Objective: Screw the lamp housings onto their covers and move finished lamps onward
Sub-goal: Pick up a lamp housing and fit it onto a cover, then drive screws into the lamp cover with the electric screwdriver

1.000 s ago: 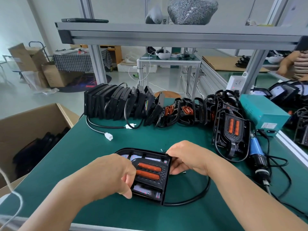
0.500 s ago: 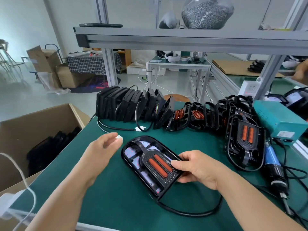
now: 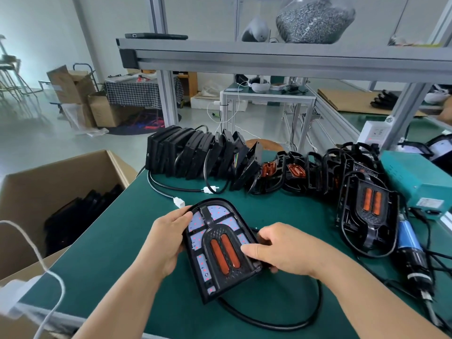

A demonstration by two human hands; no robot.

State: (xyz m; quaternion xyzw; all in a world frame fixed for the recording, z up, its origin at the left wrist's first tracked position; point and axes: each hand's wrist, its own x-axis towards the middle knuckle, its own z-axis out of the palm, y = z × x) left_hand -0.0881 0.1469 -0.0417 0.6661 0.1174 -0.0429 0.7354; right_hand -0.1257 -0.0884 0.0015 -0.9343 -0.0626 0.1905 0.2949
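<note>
A black arch-shaped lamp [image 3: 220, 245] with two orange strips lies face up on the green table [image 3: 102, 260], its rounded end pointing away from me. My left hand [image 3: 166, 241] grips its left edge, thumb on the top face. My right hand [image 3: 281, 250] holds the right edge, thumb lying across the face near the orange strips. The lamp's black cable [image 3: 281, 321] loops on the table in front of it. A blue electric screwdriver [image 3: 411, 250] lies at the right, untouched.
A row of black housings [image 3: 195, 152] and lamp covers with orange strips [image 3: 367, 204] stands along the table's far side. A teal power box [image 3: 415, 179] sits at right. An open cardboard box [image 3: 56, 192] with black lamps stands left of the table. A metal shelf [image 3: 269, 57] hangs overhead.
My left hand came back from near the white connector and took hold of the lamp's left edge. The lamp turned so its rounded end points away from me.
</note>
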